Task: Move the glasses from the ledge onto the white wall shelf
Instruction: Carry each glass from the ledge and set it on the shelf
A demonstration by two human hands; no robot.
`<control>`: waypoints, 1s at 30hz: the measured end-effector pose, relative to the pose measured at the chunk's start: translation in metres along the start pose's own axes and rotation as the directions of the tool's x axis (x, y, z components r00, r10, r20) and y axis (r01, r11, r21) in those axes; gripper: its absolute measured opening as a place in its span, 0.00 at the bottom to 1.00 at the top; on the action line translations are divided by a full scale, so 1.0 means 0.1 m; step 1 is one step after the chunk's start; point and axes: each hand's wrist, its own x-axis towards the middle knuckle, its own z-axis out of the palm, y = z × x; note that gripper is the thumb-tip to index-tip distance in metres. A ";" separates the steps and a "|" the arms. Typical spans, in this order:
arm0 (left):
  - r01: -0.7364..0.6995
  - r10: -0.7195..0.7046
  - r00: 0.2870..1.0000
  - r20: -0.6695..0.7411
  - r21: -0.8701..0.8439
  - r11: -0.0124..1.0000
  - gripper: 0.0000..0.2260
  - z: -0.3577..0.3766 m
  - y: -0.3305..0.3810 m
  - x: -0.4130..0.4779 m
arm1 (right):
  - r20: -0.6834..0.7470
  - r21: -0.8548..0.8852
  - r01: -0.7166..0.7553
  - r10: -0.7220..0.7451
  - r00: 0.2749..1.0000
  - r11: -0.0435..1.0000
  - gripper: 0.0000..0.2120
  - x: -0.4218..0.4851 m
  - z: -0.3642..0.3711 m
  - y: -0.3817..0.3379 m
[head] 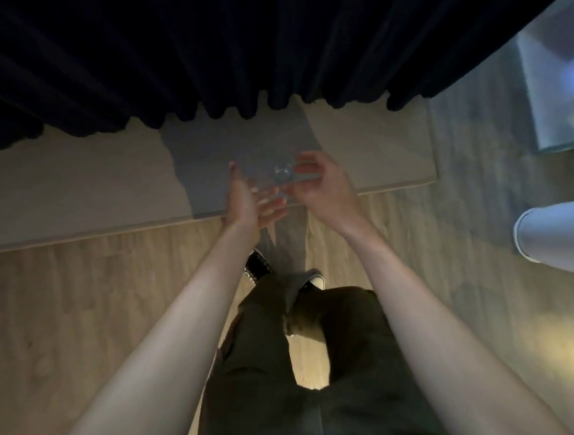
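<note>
Glass [283,173] between both hands above the ledge [71,196].
Right hand [317,184] curls around it; left hand [243,200] open, palm beside it.

It's dim in here, lit warm and low. The dark curtain [197,52] swallows nearly all detail, only faint folds showing. A grey shadow spreads over the ledge [70,186] right under the hands, and thin shadows stretch down the wooden floor [62,303] toward the feet. A soft yellowish glow pools on the floor at lower right. The left hand [243,200] and right hand [317,184] are smeared by motion blur, fingers indistinct. Edges bow outward from the wide lens, and everything looks soft and grainy.
</note>
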 end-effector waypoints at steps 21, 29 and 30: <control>0.091 -0.096 0.990 -0.100 -0.049 0.995 0.34 0.05 -0.78 3.22 | 0.105 -0.362 0.137 -0.106 0.989 0.922 0.48 2.63 1.26 2.71; 0.081 -0.087 0.993 -0.074 -0.070 0.994 0.34 0.29 -1.02 3.73 | 0.019 -0.290 0.316 -0.325 0.946 0.903 0.30 2.84 1.36 3.02; 0.077 -0.082 0.994 -0.071 -0.079 0.994 0.34 0.31 -1.03 3.75 | 0.020 -0.283 0.309 -0.317 0.948 0.908 0.29 2.84 1.35 3.01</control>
